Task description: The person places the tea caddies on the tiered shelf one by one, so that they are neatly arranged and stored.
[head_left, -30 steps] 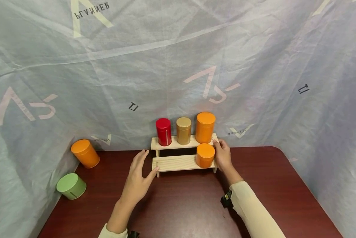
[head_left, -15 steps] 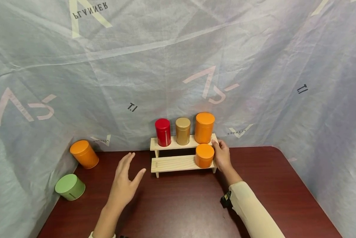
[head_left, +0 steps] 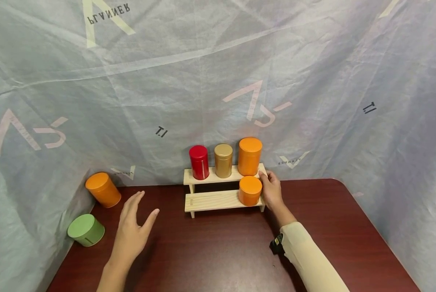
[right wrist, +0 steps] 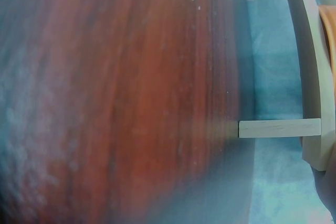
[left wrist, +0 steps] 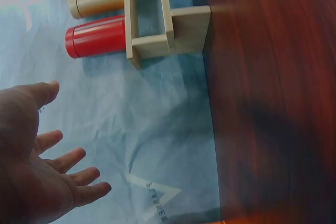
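My left hand (head_left: 129, 235) hangs over the left part of the table with nothing in it, fingers spread and thumb apart. In the left wrist view its fingers (left wrist: 79, 176) are extended. My right hand (head_left: 271, 190) holds the right end of a two-tier wooden display stand (head_left: 207, 200), thumb by the upper shelf. On the upper shelf stand a red tin (head_left: 199, 163), a gold tin (head_left: 223, 161) and a tall orange tin (head_left: 250, 157). A short orange tin (head_left: 250, 191) sits at the right end of the lower shelf, close to my right hand.
Left of my left hand, another orange tin (head_left: 103, 190) and a short green tin (head_left: 86, 230) stand near the table's left edge. A grey printed cloth (head_left: 189, 81) hangs behind and beside the dark red table (head_left: 210, 251).
My left hand has moved left, away from the stand's left end and toward the orange and green tins. My right hand stays at the stand's right end.
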`<action>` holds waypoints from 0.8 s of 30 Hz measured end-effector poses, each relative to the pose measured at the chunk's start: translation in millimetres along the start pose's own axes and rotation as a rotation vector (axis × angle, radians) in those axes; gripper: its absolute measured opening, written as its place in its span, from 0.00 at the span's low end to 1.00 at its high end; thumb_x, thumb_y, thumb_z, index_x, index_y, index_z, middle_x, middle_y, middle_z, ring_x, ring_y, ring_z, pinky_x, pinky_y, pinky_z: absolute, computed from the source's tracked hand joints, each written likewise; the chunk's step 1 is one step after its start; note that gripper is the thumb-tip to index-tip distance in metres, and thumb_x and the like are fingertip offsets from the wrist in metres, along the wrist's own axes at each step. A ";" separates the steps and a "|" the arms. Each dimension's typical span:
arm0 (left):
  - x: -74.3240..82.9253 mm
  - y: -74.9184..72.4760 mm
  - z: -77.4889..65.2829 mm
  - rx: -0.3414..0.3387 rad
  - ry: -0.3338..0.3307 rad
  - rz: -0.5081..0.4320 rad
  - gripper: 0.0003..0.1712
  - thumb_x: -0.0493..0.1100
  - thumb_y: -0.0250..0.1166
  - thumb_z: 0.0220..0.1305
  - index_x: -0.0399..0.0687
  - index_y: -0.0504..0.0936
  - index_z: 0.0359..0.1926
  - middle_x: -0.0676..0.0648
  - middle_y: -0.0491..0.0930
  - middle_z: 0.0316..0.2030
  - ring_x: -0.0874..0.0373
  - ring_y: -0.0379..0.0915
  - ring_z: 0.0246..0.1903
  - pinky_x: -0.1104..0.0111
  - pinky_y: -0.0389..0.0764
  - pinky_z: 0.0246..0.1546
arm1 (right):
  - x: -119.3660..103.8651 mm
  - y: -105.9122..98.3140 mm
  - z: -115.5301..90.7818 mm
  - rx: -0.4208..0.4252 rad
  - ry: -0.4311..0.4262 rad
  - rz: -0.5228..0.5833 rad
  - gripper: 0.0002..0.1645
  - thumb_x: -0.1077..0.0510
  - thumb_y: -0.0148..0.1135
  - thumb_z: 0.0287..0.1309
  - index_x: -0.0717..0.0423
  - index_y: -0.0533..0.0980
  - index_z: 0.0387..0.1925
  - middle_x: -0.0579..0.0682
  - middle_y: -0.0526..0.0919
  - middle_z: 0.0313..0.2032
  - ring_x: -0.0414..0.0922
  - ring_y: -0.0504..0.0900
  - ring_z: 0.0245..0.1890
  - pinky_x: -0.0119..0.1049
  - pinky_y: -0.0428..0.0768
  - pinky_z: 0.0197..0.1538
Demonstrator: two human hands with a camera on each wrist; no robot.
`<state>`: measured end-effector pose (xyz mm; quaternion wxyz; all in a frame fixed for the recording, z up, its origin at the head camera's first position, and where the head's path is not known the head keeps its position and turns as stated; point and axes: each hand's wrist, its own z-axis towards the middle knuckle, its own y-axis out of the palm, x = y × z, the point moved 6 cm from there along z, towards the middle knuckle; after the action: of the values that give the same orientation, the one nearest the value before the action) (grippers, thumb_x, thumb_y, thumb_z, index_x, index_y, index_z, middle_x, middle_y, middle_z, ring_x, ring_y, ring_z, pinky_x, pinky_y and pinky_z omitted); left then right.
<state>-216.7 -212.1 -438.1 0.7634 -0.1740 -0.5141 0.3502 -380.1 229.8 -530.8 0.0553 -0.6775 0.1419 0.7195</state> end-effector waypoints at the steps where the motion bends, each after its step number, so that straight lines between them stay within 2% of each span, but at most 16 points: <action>1: -2.1 -1.8 -0.5 0.003 -0.006 0.004 0.42 0.50 0.71 0.73 0.46 0.64 0.80 0.35 0.62 0.78 0.33 0.58 0.77 0.32 0.66 0.69 | 0.7 -0.5 0.3 -0.003 0.007 0.001 0.18 0.47 0.58 0.79 0.61 0.75 0.49 0.40 0.76 0.30 0.35 0.76 0.29 0.26 0.80 0.34; 5: -9.7 -9.0 -1.3 0.024 -0.025 0.022 0.42 0.50 0.71 0.72 0.46 0.65 0.79 0.34 0.62 0.78 0.31 0.55 0.77 0.30 0.63 0.70 | 1.3 -4.0 -0.3 -0.007 0.045 0.014 0.17 0.48 0.58 0.79 0.60 0.75 0.50 0.39 0.76 0.29 0.35 0.77 0.29 0.26 0.80 0.34; 8: -16.3 -16.8 -1.5 0.078 -0.018 0.035 0.41 0.46 0.73 0.70 0.42 0.67 0.78 0.31 0.63 0.76 0.27 0.54 0.77 0.30 0.55 0.75 | -5.9 -4.6 -5.0 -0.018 0.063 0.009 0.16 0.50 0.57 0.79 0.61 0.75 0.50 0.40 0.76 0.29 0.36 0.77 0.29 0.27 0.80 0.34; 12: -27.9 -28.8 -4.0 0.185 -0.002 0.064 0.39 0.40 0.75 0.66 0.37 0.71 0.74 0.27 0.66 0.73 0.23 0.50 0.78 0.30 0.43 0.80 | -23.8 0.1 -15.1 -0.040 0.063 -0.024 0.15 0.52 0.56 0.80 0.63 0.75 0.50 0.41 0.77 0.29 0.36 0.78 0.30 0.28 0.81 0.36; 16: -43.6 -39.1 -8.2 0.300 -0.015 0.128 0.36 0.38 0.76 0.64 0.35 0.74 0.70 0.26 0.66 0.72 0.23 0.42 0.81 0.26 0.35 0.78 | -33.6 3.7 -19.7 -0.051 0.058 -0.035 0.16 0.52 0.57 0.79 0.63 0.75 0.50 0.40 0.77 0.29 0.36 0.77 0.30 0.27 0.81 0.36; 21: -62.8 -50.1 -13.3 0.440 -0.069 0.207 0.33 0.40 0.76 0.63 0.35 0.77 0.66 0.26 0.63 0.74 0.23 0.34 0.82 0.23 0.23 0.73 | -34.6 4.5 -20.9 -0.042 0.063 -0.044 0.14 0.52 0.56 0.79 0.61 0.75 0.49 0.40 0.76 0.29 0.36 0.77 0.30 0.27 0.81 0.37; 24: -72.4 -55.4 -16.5 0.483 -0.124 0.209 0.34 0.41 0.76 0.62 0.36 0.76 0.67 0.27 0.59 0.76 0.25 0.30 0.82 0.24 0.17 0.72 | -32.9 4.6 -19.3 -0.041 0.061 -0.043 0.13 0.52 0.56 0.79 0.60 0.75 0.48 0.40 0.76 0.29 0.36 0.77 0.30 0.27 0.81 0.36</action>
<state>-198.4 -300.7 -458.2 0.7097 -0.0172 -0.4406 0.5494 -360.4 223.7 -498.4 0.0525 -0.7030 0.1139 0.7001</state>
